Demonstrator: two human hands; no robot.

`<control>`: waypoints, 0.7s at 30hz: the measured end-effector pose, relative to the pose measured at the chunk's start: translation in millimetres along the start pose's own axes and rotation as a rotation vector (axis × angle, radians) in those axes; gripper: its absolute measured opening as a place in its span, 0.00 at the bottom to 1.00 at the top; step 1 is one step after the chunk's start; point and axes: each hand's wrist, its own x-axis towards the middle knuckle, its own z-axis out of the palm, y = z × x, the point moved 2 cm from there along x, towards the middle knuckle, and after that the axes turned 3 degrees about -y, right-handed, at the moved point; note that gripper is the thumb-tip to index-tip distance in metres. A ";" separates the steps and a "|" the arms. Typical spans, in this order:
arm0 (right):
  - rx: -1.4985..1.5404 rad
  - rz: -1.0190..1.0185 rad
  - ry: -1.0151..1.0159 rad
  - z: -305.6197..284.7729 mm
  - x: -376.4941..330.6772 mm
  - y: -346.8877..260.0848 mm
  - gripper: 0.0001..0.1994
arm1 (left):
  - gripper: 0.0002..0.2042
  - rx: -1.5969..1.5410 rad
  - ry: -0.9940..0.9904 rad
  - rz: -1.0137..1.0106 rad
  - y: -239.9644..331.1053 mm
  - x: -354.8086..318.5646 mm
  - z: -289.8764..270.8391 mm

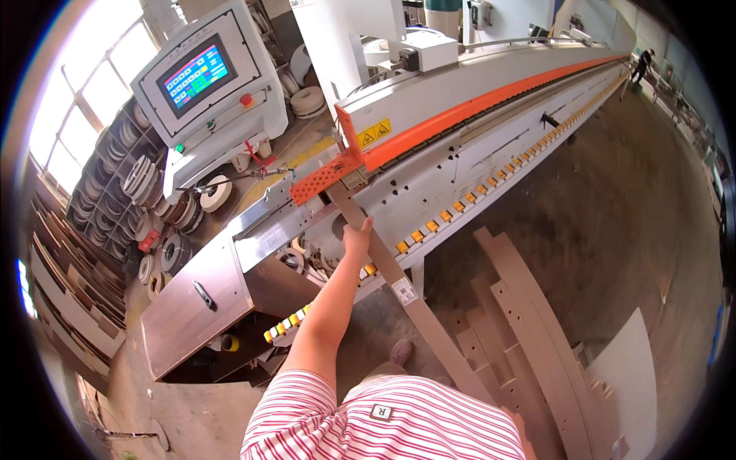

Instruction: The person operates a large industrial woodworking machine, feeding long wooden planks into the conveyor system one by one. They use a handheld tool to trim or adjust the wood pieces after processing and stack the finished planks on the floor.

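Observation:
A long, narrow brown board (pixel 383 261) slants from the machine's infeed end down toward my right side, with a white label (pixel 405 291) on its face. My left hand (pixel 357 239) grips it near its far end, thumb on the upper face; the fingers underneath are mostly hidden. That far end meets the orange perforated guard (pixel 326 178) of a long edge-banding machine (pixel 491 84). Only a sliver of my right arm shows beside my striped shirt at the lower edge. The right hand itself is out of sight.
Brown panels (pixel 529 330) with holes are stacked at right. A control panel with a lit screen (pixel 195 75) stands at left, near racks of edging rolls (pixel 115 161). A utility knife (pixel 204 294) lies on a wooden cabinet (pixel 195 314). Another person (pixel 642 67) stands far right.

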 end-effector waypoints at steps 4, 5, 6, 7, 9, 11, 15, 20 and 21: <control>-0.185 -0.075 0.150 -36.6 14.0 -65.3 0.28 | 0.35 -0.071 0.016 -0.147 12.8 23.8 0.7; -0.213 -0.074 0.171 -42.5 19.0 -76.2 0.29 | 0.35 -0.039 0.038 -0.144 14.9 28.6 0.3; -0.240 -0.064 0.195 -46.6 22.8 -83.7 0.30 | 0.35 -0.006 0.050 -0.141 21.1 29.0 3.1; -0.237 -0.055 0.205 -50.2 27.9 -90.0 0.30 | 0.35 -0.021 0.035 -0.102 27.2 29.2 5.7; -0.234 -0.042 0.219 -56.8 36.4 -98.9 0.31 | 0.36 -0.050 0.013 -0.028 36.4 27.6 6.2; -0.221 -0.051 0.203 -61.8 41.5 -106.1 0.31 | 0.38 -0.034 -0.025 -0.060 27.7 43.9 8.1; -0.257 -0.031 0.182 -67.0 49.1 -112.2 0.31 | 0.38 0.039 0.044 -0.135 22.8 56.2 12.7; -0.264 -0.002 0.150 -81.8 50.7 -125.3 0.32 | 0.36 -0.005 0.038 -0.120 23.3 62.3 17.9; -0.266 0.010 0.147 -83.5 52.0 -126.5 0.32 | 0.36 -0.003 0.054 -0.121 28.1 60.4 17.8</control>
